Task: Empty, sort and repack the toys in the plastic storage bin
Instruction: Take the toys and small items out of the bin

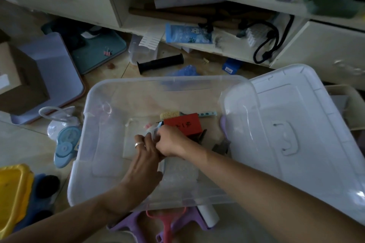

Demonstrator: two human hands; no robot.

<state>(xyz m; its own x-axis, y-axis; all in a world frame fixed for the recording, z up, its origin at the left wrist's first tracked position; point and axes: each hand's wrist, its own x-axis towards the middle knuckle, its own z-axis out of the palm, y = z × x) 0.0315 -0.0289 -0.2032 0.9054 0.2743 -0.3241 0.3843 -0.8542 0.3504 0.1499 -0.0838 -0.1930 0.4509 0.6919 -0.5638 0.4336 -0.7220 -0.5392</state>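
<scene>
The clear plastic storage bin [94,144] sits on the floor in front of me. Both hands reach down into it. My left hand [145,156], a ring on one finger, and my right hand [171,142] meet over a small clear-wrapped toy [151,127] and pinch it between their fingers. Right behind them lies a red box [182,123] with dark writing. A yellow ribbed piece [169,114] and a light blue dotted strip [207,114] lie beyond it. The bin's white lid [292,134] leans over the bin's right end.
On the floor at left lie a light blue round toy [66,144], a white plastic bag [59,120], a yellow container [13,191] and a lilac tray [55,69]. A black grip [160,63] lies beyond the bin. Purple and pink pieces [166,225] lie near me. A cluttered shelf stands behind.
</scene>
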